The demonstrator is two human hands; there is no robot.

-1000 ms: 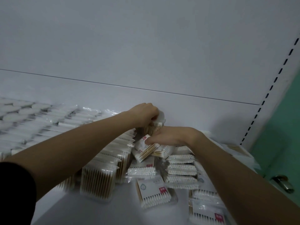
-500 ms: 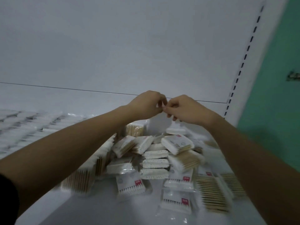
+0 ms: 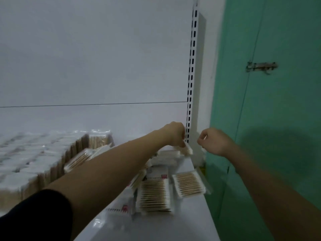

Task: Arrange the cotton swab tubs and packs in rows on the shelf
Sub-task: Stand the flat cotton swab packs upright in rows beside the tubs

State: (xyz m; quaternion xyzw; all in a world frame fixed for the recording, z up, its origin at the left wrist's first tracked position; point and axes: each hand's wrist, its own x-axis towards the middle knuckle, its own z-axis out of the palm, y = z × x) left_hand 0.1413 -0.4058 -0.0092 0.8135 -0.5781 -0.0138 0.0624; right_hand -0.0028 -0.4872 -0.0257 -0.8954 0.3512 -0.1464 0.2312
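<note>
the left hand point(image 3: 174, 133) pinches a clear pack point(image 3: 186, 149) of wooden-stemmed swabs at the shelf's point(image 3: 156, 228) back right corner. the right hand point(image 3: 214, 140) is curled, with a thin swab point(image 3: 205, 137) seemingly between its fingers. loose packs point(image 3: 155, 195) lie flat on the white shelf; upright rows point(image 3: 34, 162) fill the left. a slotted post point(image 3: 192, 75) and a green door point(image 3: 278, 101) with a latch point(image 3: 261, 66) stand right.

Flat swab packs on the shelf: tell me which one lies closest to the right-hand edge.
The pack lying flat with its wooden sticks showing, alone beside the shelf edge; the larger pack sits to its left.
</note>
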